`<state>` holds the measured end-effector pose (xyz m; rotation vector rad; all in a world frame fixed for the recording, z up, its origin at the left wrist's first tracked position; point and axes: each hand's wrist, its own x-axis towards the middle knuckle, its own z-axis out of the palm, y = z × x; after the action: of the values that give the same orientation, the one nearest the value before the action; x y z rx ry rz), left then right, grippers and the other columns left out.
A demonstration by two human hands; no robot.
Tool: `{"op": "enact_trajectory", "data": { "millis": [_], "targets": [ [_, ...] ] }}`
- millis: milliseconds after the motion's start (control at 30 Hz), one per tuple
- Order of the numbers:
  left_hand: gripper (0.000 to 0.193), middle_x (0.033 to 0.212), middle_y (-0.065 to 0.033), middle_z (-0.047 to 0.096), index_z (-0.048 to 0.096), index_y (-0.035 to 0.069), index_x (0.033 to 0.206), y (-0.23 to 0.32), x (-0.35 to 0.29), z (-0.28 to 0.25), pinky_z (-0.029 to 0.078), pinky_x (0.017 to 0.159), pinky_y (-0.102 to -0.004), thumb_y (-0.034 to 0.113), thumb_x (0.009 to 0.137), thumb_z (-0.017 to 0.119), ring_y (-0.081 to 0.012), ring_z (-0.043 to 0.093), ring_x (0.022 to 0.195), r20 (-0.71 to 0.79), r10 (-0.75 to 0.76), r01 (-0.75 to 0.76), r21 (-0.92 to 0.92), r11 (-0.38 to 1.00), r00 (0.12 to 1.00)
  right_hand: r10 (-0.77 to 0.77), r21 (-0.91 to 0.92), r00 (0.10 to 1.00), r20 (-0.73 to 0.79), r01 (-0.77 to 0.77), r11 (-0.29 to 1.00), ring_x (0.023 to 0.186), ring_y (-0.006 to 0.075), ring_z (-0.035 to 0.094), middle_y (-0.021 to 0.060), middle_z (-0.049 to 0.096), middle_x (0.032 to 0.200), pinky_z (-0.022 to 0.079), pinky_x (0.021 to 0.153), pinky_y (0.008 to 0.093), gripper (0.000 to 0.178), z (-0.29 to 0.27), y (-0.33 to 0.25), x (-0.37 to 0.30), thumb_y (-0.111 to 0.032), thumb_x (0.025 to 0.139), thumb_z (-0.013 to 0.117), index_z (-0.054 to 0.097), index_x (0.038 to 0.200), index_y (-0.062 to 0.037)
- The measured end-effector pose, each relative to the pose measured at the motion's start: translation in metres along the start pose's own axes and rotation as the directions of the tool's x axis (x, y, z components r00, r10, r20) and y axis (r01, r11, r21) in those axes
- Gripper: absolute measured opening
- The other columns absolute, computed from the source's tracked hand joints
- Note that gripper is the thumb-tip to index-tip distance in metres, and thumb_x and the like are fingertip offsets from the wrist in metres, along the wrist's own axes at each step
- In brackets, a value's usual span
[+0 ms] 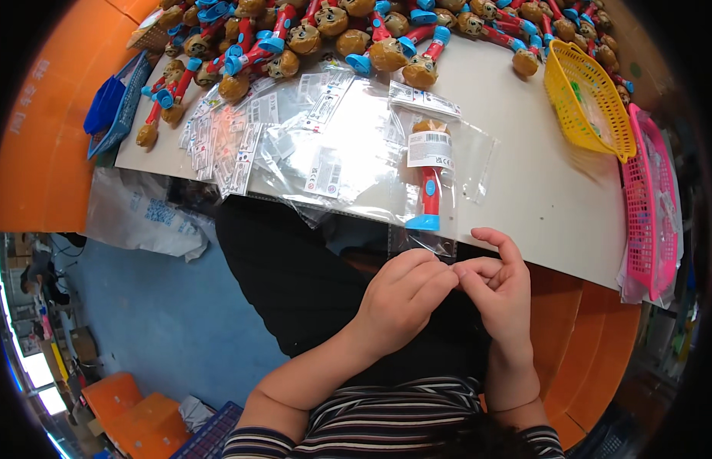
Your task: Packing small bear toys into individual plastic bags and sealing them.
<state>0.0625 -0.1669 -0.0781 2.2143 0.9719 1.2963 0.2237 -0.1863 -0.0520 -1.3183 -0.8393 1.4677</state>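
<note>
A toy with a red handle (431, 193), a brown head and a blue foot lies inside a clear plastic bag (402, 206) with a white label (430, 149). The lower end of this bag overhangs the table's near edge. Just below it, my left hand (405, 298) is closed, knuckles up, its fingertips meeting those of my right hand (497, 298). Thumb and finger of the right hand pinch together while its index finger is raised and curved. Whatever lies between the fingertips is hidden; they are right by the bag's lower corner.
Many similar toys (310, 38) are heaped along the far side of the table (524, 191). Flat clear bags with printed cards (233, 145) spread over its left half. A yellow basket (589, 99) and a pink basket (650, 206) stand at right, a blue basket (118, 107) at left.
</note>
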Motion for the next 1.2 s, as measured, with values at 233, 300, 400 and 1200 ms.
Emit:
{"op": "enact_trajectory", "data": {
  "millis": [233,300,400,1200],
  "targets": [
    [0.027,0.086,-0.0058,0.063,0.054,0.007,0.082,0.0,0.003,0.0,0.048,0.077,-0.0358,-0.008,0.067,0.07,-0.0274,0.06,0.083,0.057,-0.021,0.026,-0.101,0.995,0.998,-0.008,0.068,1.0,-0.016,0.009,0.998,0.077,0.0124,0.066,0.0126,0.069,0.083,0.052,0.071,0.0217,0.038,-0.002,0.003,0.001,0.008,0.085,0.06,0.042,0.119,0.0032],
    [0.029,0.086,-0.006,0.061,0.048,0.009,0.077,-0.003,-0.001,-0.002,0.046,0.076,-0.0345,-0.009,0.069,0.069,-0.0279,0.058,0.081,0.118,-0.048,0.07,-0.195,0.978,0.992,-0.101,0.113,0.992,-0.074,0.109,0.988,0.074,0.0124,0.065,0.0124,0.068,0.08,0.052,0.071,0.0223,0.031,-0.003,0.01,0.002,0.008,0.085,0.059,0.042,0.11,-0.0002],
    [0.033,0.085,-0.0069,0.06,0.043,0.01,0.076,-0.004,0.006,-0.014,0.045,0.076,-0.0336,-0.011,0.072,0.068,-0.0257,0.057,0.08,0.149,-0.065,0.106,-0.288,0.952,0.987,-0.132,0.062,0.98,-0.15,0.142,0.988,0.072,0.0128,0.064,0.0126,0.068,0.079,0.053,0.071,0.0234,0.028,-0.009,0.01,0.005,0.008,0.086,0.059,0.042,0.105,-0.0023],
    [0.024,0.082,-0.0104,0.065,0.058,0.002,0.089,-0.017,0.316,0.152,0.053,0.073,-0.0329,0.006,0.073,0.074,-0.018,0.066,0.08,0.152,-0.166,0.221,-0.492,0.842,0.974,-0.202,-0.121,0.909,-0.365,0.169,0.978,0.088,0.0139,0.064,0.0115,0.067,0.095,0.05,0.083,0.0249,0.026,-0.084,-0.029,-0.03,0.001,0.09,0.06,0.051,0.114,0.0035]
  ]
}}
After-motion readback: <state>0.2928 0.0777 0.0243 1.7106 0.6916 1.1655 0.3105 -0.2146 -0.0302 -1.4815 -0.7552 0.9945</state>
